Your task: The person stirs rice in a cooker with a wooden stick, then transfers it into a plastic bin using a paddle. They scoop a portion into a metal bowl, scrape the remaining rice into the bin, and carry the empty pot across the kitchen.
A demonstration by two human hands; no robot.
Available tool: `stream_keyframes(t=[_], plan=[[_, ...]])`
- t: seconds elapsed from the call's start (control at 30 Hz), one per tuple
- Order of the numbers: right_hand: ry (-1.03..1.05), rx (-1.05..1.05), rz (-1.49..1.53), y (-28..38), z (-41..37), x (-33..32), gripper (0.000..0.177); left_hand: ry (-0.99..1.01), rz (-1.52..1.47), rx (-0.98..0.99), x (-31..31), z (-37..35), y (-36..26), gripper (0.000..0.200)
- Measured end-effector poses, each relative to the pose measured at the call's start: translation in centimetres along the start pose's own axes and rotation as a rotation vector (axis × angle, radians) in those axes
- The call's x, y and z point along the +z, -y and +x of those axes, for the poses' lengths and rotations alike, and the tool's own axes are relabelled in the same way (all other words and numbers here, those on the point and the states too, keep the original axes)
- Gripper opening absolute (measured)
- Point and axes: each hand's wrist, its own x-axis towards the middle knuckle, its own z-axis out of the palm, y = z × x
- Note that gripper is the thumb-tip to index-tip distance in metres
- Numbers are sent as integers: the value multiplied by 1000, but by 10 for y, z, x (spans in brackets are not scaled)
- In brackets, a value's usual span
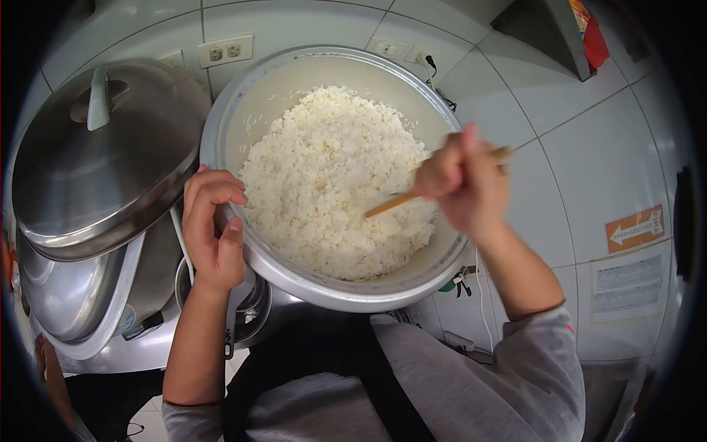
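A big metal pot [346, 296] with a pale inside holds a mound of cooked white rice [331, 169]. My left hand [213, 228] is hooked over the pot's left rim, fingers curled on the inner side and thumb nearby. Over the right side of the rice, my right hand [468, 180] is closed round a wooden stick [394, 203], slightly blurred by motion. The stick slants down to the left, its lower end at the rice, and its other end pokes out past my fist. Loose grains cling to the pot's inner wall.
Left of the pot stands a large steel lid [110, 162] with a handle, above another metal lid or pan [70, 283]. Wall sockets [225, 50] and a plugged cord [430, 62] are behind the pot. Another person's arm [53, 379] shows at lower left.
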Motion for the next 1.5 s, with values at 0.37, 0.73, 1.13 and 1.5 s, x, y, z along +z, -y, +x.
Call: stream_keyframes(t=[0.37, 0.73, 1.13, 1.5], plan=[[-279, 140, -305, -43, 21, -64, 47, -16, -9, 21, -5, 0, 0, 22], [-521, -3, -91, -88, 170, -104, 45, 11, 13, 19, -9, 6, -4, 24], [-165, 225, 137, -11, 34, -31, 51, -24, -32, 32, -11, 4, 0, 24], [-198, -160, -1123, 14, -95, -57, 41, 27, 206, -36, -59, -93, -28, 16]])
